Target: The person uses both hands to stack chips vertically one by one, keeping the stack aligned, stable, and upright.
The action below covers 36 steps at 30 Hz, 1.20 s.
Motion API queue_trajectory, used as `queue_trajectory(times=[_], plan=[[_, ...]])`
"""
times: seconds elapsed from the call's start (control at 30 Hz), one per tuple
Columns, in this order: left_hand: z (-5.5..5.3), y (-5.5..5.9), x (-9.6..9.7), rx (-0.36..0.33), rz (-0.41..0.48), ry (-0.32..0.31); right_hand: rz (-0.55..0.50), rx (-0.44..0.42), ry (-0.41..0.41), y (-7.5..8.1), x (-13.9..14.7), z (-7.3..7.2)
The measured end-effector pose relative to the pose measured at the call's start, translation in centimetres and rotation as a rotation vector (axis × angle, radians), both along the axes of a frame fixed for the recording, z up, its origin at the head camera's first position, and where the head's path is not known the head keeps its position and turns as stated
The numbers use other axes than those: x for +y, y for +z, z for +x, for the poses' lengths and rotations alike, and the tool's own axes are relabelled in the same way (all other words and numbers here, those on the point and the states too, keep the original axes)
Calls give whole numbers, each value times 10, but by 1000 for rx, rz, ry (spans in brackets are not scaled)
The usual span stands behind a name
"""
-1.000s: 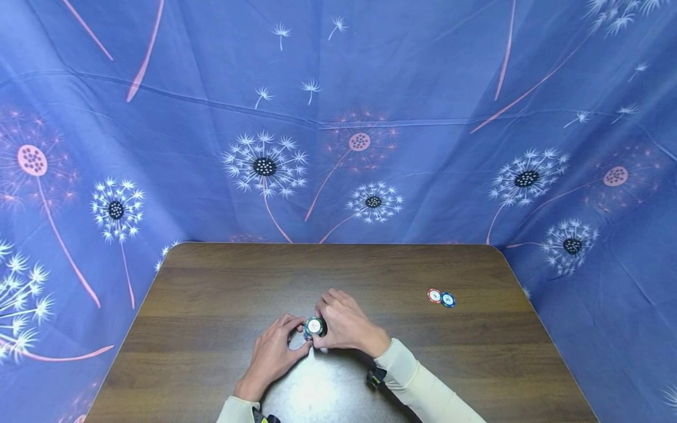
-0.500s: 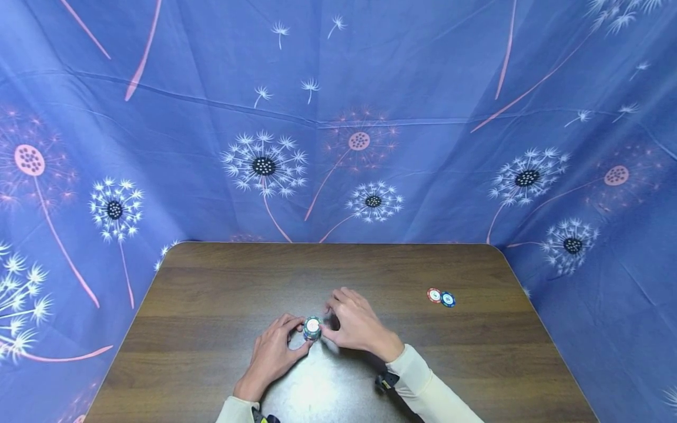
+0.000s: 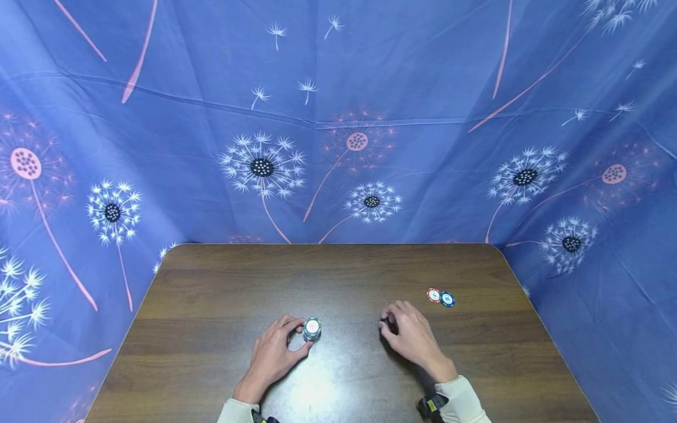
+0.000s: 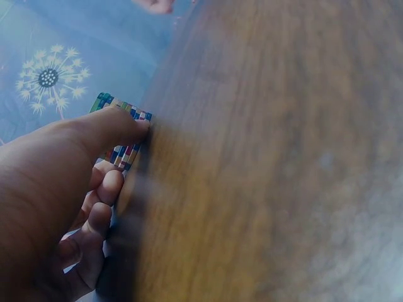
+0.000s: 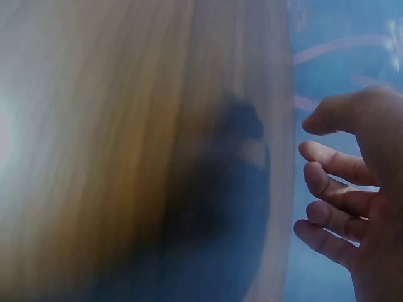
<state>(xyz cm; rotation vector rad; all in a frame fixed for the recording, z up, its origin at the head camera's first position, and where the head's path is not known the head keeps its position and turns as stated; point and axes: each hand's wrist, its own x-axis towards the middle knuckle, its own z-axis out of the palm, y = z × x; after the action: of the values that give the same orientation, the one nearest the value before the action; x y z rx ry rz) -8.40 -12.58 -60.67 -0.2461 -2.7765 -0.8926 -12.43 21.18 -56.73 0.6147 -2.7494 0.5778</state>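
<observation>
Near the middle of the table, a stack of poker chips (image 3: pixel 312 329) stands with a green-rimmed, white-centred chip on top. My left hand (image 3: pixel 274 355) pinches it from the left, thumb at the near side and fingers at the far side. Striped edges of the stacked chips (image 4: pixel 123 155) show around the thumb in the left wrist view. My right hand (image 3: pixel 414 338) is above the table to the right, fingers loosely bent and holding nothing, as the right wrist view also shows. Beyond it lie a red chip (image 3: pixel 433 295) and a blue chip (image 3: pixel 447 299), edges touching or slightly overlapping.
The brown wooden table (image 3: pixel 222 276) has its far edge against a blue cloth (image 3: pixel 433 141) printed with dandelions, which also runs along both sides. Light glares off the tabletop near its front middle.
My right hand has come away from the chip stack and moved right, towards the red and blue chips. The left hand stays on the stack.
</observation>
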Motion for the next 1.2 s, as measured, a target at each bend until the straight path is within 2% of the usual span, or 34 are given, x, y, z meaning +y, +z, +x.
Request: queue_trajectory(times=[0.13,0.27,0.4,0.5,0.67,0.8,1.2], plan=[[1,0,0,-21,14,2,-12,36,-96,-2,45,-1],[1,1,0,-35,18,1,20,62,-146,3,86,-8],[0,2,0,-37,11,4,72,20,-177,14,115,-20],[-1,2,0,-38,12,4,82,-57,-186,21,131,-29],[0,2,0,-37,20,1,97,-185,-203,27,148,-42],[1,2,1,-39,14,5,127,-252,-196,28,155,-47],[1,2,1,-53,14,8,153,-290,-208,19,156,-52]])
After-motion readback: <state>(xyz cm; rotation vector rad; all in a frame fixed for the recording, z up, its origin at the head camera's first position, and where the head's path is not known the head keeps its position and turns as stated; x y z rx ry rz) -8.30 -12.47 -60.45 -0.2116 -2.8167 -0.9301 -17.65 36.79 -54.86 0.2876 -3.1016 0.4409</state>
